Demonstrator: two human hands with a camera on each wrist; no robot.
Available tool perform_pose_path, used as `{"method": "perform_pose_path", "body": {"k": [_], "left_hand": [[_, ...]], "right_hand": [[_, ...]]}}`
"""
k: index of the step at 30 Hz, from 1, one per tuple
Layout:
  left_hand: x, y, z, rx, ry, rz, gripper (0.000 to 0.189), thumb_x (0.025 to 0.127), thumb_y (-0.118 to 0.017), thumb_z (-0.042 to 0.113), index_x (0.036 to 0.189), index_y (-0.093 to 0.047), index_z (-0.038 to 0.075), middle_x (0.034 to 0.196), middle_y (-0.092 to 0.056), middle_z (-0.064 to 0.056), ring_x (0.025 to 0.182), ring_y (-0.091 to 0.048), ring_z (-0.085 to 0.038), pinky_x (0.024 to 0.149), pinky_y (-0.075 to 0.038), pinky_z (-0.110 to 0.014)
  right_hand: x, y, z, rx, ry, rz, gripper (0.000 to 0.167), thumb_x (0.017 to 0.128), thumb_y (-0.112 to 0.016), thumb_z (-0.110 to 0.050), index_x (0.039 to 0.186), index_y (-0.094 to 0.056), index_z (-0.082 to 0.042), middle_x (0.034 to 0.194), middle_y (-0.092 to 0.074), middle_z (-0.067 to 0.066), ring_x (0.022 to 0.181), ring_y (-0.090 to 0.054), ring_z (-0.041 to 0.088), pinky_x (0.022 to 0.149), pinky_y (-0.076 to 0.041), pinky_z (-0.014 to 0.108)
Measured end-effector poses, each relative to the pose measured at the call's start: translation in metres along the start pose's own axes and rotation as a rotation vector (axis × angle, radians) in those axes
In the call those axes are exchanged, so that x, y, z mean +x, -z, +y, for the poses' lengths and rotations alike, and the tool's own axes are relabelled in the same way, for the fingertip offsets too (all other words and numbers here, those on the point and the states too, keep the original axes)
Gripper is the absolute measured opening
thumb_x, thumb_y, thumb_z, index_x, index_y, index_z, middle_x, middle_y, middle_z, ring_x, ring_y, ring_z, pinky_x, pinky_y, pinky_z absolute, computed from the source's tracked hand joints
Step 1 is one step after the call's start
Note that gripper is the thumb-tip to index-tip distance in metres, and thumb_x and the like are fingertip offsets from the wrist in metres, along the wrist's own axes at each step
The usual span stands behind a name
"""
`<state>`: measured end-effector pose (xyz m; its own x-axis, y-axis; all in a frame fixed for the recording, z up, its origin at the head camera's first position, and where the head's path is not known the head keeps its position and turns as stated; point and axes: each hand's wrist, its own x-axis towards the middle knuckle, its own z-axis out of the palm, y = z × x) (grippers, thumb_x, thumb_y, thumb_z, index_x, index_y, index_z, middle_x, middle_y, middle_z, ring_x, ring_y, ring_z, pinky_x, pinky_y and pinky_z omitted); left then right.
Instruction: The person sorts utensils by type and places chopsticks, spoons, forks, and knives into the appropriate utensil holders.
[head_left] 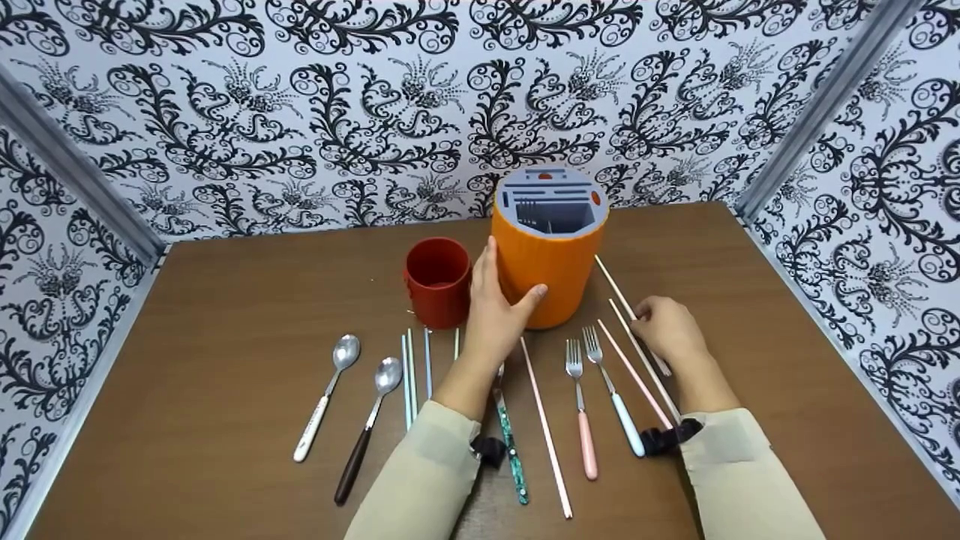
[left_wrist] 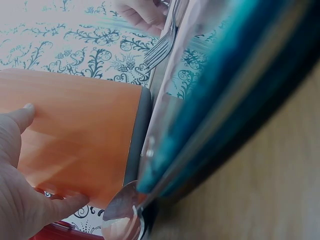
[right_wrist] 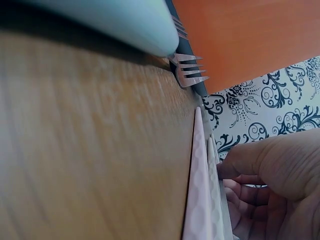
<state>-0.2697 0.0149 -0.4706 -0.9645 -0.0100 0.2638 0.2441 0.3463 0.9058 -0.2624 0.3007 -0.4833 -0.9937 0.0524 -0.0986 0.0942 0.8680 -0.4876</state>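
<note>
My left hand (head_left: 495, 315) rests on the orange utensil holder (head_left: 559, 281), its fingers along the left side and thumb across the front. The holder stands upright, with a grey slotted top and fork tines (head_left: 527, 211) showing in its large opening. My right hand (head_left: 671, 330) pinches the rightmost pale chopstick (head_left: 613, 281) between thumb and curled fingers. Beside that lie another pale chopstick (head_left: 630, 336) and a pink chopstick (head_left: 626, 356). In the right wrist view, the thumb is right at the pale stick, next to the pink one (right_wrist: 198, 175).
A red cup (head_left: 439, 304) stands left of the holder. Two forks, pink-handled (head_left: 585, 435) and light-blue-handled (head_left: 622, 416), lie in front. A green-patterned spoon (head_left: 512, 457), another pink chopstick (head_left: 546, 427), two spoons (head_left: 346, 352) (head_left: 388, 375) and several bluish chopsticks (head_left: 412, 375) lie further left.
</note>
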Motion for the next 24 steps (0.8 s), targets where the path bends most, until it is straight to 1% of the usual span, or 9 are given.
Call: {"method": "perform_pose_path", "body": {"k": [3,12,18,21,24], "left_hand": [[-0.0005,0.0001,0.0,0.001,0.002,-0.002,0.102,0.09,-0.081,0.038,0.168,-0.016,0.024,0.171,-0.027,-0.006,0.156,-0.03,-0.027,0.128,-0.029,-0.047],[-0.0001,0.0002,-0.0002,0.007,0.007,-0.008,0.102,0.091,-0.08,0.039,0.168,-0.015,0.026,0.171,-0.026,-0.005,0.156,-0.03,-0.026,0.128,-0.029,-0.047],[-0.0001,-0.0002,-0.0005,0.01,0.013,-0.01,0.103,0.091,-0.081,0.039,0.168,-0.014,0.027,0.171,-0.026,-0.004,0.156,-0.029,-0.026,0.128,-0.029,-0.047],[-0.0004,-0.0003,-0.0006,0.012,0.023,-0.013,0.103,0.091,-0.08,0.04,0.168,-0.013,0.028,0.172,-0.025,-0.003,0.156,-0.029,-0.025,0.128,-0.029,-0.048],[-0.0003,-0.0002,-0.0006,0.02,0.025,-0.013,0.103,0.091,-0.08,0.041,0.168,-0.013,0.029,0.171,-0.025,-0.003,0.156,-0.03,-0.025,0.128,-0.029,-0.047]], "right_hand": [[0.0003,0.0003,-0.0003,-0.003,-0.002,0.007,0.033,0.096,-0.061,-0.014,0.121,-0.067,0.006,0.11,-0.072,0.022,0.093,-0.066,0.034,0.085,-0.054,0.052],[-0.0001,-0.0003,0.0006,-0.009,-0.008,0.02,0.031,0.095,-0.063,-0.015,0.117,-0.068,0.005,0.106,-0.072,0.021,0.092,-0.066,0.034,0.082,-0.053,0.051],[0.0004,0.0006,0.0003,0.009,-0.014,0.03,0.03,0.094,-0.063,-0.018,0.113,-0.069,0.004,0.102,-0.071,0.018,0.089,-0.064,0.033,0.08,-0.052,0.049],[-0.0002,0.0015,-0.0009,0.027,-0.027,0.046,0.031,0.094,-0.063,-0.021,0.113,-0.068,0.002,0.102,-0.071,0.017,0.09,-0.064,0.032,0.079,-0.052,0.048],[-0.001,0.0026,-0.0018,0.056,-0.035,0.058,0.033,0.095,-0.062,-0.024,0.115,-0.067,0.002,0.106,-0.071,0.018,0.092,-0.065,0.032,0.081,-0.053,0.047]]}}
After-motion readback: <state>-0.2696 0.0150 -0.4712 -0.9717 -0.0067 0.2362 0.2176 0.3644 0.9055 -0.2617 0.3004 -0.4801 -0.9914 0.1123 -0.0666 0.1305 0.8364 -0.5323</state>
